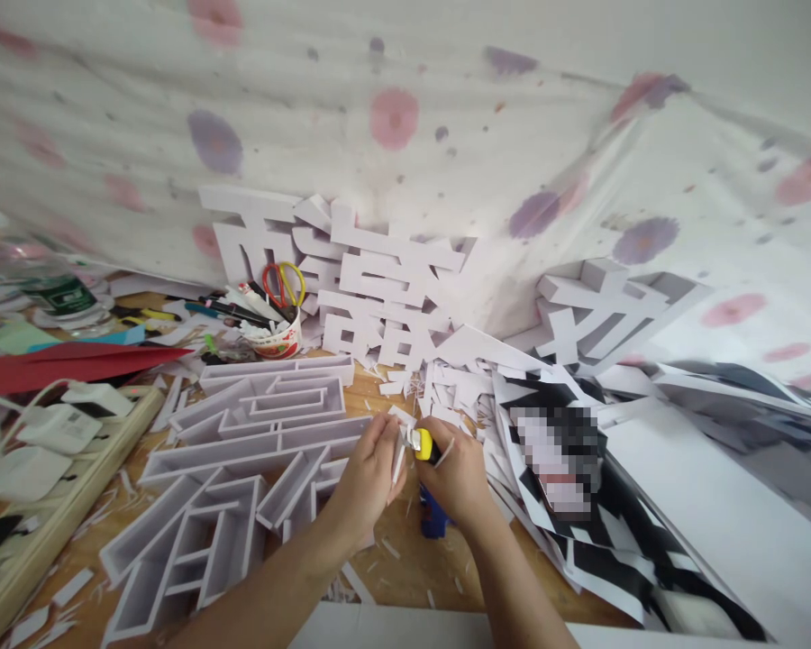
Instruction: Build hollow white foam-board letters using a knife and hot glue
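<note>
My right hand (pixel 454 478) grips a yellow utility knife (pixel 423 443), its blade end pointing left. My left hand (pixel 370 476) pinches a thin white strip of foam board (pixel 398 463) right against the blade. Both hands meet above the wooden table (pixel 415 563), just right of a large white hollow foam-board character (pixel 230 478) lying flat. A blue object (pixel 433 521) stands on the table under my right hand, mostly hidden.
Finished white 3D characters (pixel 371 288) lean on the flowered cloth behind, more at right (pixel 595 311). A cup with scissors and pens (pixel 280 333), red paper (pixel 74 361), chargers (pixel 60 424), black-and-white printed sheets (pixel 601 505) and scattered white scraps (pixel 446 388) crowd the table.
</note>
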A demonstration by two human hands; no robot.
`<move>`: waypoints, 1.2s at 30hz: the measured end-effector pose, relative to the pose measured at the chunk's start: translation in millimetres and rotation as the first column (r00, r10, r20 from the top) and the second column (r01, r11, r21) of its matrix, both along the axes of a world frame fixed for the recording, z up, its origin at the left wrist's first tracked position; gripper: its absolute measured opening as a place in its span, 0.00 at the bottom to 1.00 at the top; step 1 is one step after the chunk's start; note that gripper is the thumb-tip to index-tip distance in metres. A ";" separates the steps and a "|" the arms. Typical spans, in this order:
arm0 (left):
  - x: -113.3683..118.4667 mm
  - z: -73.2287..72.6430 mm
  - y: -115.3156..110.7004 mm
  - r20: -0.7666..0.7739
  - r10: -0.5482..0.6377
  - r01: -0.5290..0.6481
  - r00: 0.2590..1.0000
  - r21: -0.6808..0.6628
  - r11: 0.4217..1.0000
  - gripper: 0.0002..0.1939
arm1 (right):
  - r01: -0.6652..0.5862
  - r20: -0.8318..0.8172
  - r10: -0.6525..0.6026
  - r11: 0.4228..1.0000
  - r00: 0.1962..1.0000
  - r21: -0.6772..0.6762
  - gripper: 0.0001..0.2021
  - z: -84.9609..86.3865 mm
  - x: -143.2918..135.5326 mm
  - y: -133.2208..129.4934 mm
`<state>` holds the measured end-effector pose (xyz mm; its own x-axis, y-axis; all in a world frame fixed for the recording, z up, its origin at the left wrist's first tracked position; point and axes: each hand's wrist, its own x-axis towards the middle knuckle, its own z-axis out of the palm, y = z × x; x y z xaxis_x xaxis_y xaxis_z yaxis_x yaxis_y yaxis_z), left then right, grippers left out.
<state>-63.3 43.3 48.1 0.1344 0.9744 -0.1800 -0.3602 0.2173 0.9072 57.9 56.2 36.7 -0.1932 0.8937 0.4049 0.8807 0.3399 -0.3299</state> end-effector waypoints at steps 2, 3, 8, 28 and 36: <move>0.8 0.5 -1.7 -0.008 -0.008 0.008 1.000 0.015 1.000 0.21 | 0.043 -0.022 -0.044 0.999 0.999 -0.030 0.06 -0.7 3.3 1.8; 1.0 0.7 -2.7 -0.015 -0.016 0.017 1.000 0.026 1.000 0.20 | 0.078 -0.031 -0.080 0.996 0.996 -0.043 0.06 -0.9 5.6 2.8; -3.1 1.7 -3.1 -0.099 -0.013 0.023 0.995 0.104 0.994 0.17 | 0.195 -0.091 -0.200 0.979 0.975 -0.064 0.04 -0.8 14.6 6.5; -12.7 -0.9 6.8 -0.135 0.015 0.002 0.991 0.123 0.992 0.21 | -0.272 -0.617 0.088 0.939 0.782 -0.210 0.08 21.4 0.9 -9.4; -13.8 5.6 10.4 0.323 -0.303 0.394 0.897 -0.270 0.878 0.21 | -0.253 -0.363 0.209 0.964 0.908 -0.080 0.07 23.6 20.2 -12.2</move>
<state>-77.2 53.7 53.7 0.5409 0.7488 -0.3830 -0.4207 0.6352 0.6477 78.1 44.0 60.3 -0.2669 0.8879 0.3748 0.6040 0.4571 -0.6528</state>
